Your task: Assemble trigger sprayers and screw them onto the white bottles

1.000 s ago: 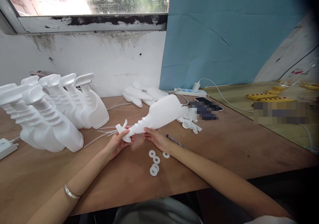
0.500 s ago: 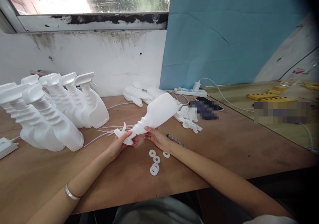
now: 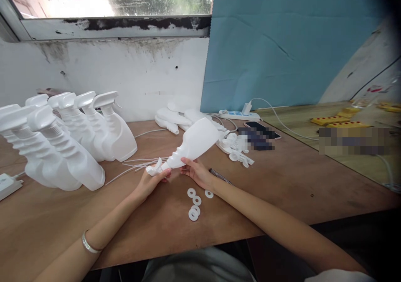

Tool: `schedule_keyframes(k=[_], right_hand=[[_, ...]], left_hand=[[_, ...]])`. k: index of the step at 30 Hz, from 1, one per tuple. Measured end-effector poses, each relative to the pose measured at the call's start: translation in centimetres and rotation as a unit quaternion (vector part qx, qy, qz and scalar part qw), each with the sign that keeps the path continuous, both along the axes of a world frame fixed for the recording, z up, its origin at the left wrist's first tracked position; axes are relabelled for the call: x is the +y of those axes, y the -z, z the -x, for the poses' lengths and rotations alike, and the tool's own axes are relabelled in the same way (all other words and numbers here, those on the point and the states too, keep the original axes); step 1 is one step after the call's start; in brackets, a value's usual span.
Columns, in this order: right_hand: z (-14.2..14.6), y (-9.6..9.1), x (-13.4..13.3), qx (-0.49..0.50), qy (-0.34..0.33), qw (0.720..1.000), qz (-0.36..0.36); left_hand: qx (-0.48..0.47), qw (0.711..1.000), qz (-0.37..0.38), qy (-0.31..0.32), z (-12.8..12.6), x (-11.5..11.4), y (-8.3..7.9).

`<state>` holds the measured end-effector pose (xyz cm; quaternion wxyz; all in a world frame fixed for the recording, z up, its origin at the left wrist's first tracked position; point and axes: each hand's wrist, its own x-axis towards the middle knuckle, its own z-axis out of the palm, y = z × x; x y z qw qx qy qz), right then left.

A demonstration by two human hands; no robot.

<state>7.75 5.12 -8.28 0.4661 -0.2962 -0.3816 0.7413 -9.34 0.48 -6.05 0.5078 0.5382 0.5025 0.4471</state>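
Observation:
Both hands hold one white spray bottle [image 3: 196, 143] lying on its side above the wooden table [image 3: 131, 223], base pointing away to the right. My left hand [image 3: 150, 181] is closed round the white trigger head [image 3: 156, 168] at the bottle's neck. My right hand [image 3: 196, 171] grips the ribbed neck from below, just right of the trigger. Several white washers [image 3: 194, 202] lie on the table under my right wrist. A dark pen [image 3: 219, 176] lies beside that wrist.
A row of finished white spray bottles [image 3: 69, 144] stands at the left. Thin white tubes [image 3: 131, 167] lie behind my left hand. Empty bottles [image 3: 175, 119], loose white parts [image 3: 236, 150], a phone [image 3: 260, 130] and a power strip [image 3: 238, 115] sit further back.
The bottle has turned in my hands: the trigger head has rotated and dropped slightly, and my left fingers have shifted round it. The bottle's base has swung a little lower and left.

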Motion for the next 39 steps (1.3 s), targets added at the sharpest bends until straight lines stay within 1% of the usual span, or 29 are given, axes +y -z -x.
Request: schedule_keyframes(k=[2,5,8,11,13,16,18,21,23,25,28,30,32,35,37,39], right_hand=[[-0.1,-0.2,-0.1,-0.004,-0.002,1.000,-0.012],[-0.2,-0.3,-0.3,-0.016,-0.013,0.998,-0.055],[-0.3,-0.5,-0.5,-0.023,-0.038,0.994,-0.098],[-0.2,-0.7,-0.6,-0.023,-0.049,0.994,-0.095],[-0.3,-0.9,-0.5,-0.017,-0.042,0.996,-0.075],[-0.5,-1.1,-0.3,0.014,-0.035,0.998,-0.056],[-0.7,-1.3,-0.4,0.043,-0.056,0.996,-0.050],[-0.9,-1.5,-0.7,0.069,-0.112,0.990,-0.048],[-0.9,-1.4,-0.9,0.071,-0.138,0.987,-0.048],[-0.8,-1.0,-0.8,0.064,-0.144,0.986,-0.048],[-0.6,-0.1,-0.5,0.050,-0.123,0.990,-0.040],[-0.5,0.4,-0.2,0.044,-0.104,0.993,-0.030],[-0.4,0.6,0.0,0.040,-0.091,0.995,-0.023],[-0.4,0.6,-0.1,0.039,-0.083,0.996,-0.022],[-0.4,0.5,-0.2,0.042,-0.078,0.996,-0.029],[-0.4,0.4,-0.2,0.043,-0.077,0.995,-0.039]], left_hand=[[-0.010,1.000,0.002,-0.001,0.1,0.1,0.2],[-0.088,0.995,0.046,-0.005,0.5,0.6,0.6],[-0.188,0.974,0.125,-0.007,1.1,1.3,0.8],[-0.247,0.950,0.189,-0.001,1.8,1.8,0.6],[-0.267,0.941,0.209,0.008,1.9,1.9,0.5],[-0.274,0.935,0.221,0.032,1.9,1.7,0.2],[-0.263,0.934,0.236,0.052,1.8,1.5,0.2],[-0.240,0.937,0.243,0.076,1.8,1.3,0.3],[-0.220,0.947,0.219,0.086,1.7,1.2,0.5],[-0.179,0.963,0.175,0.095,1.6,1.0,0.7],[-0.075,0.990,0.074,0.096,1.1,0.7,0.6],[0.004,0.996,0.003,0.092,0.8,0.4,0.3],[0.074,0.993,-0.048,0.083,0.6,0.2,0.2],[0.165,0.980,-0.106,0.032,0.5,0.0,0.3],[0.205,0.968,-0.146,-0.001,0.5,-0.1,0.5],[0.231,0.955,-0.187,-0.012,0.5,-0.2,0.7]])
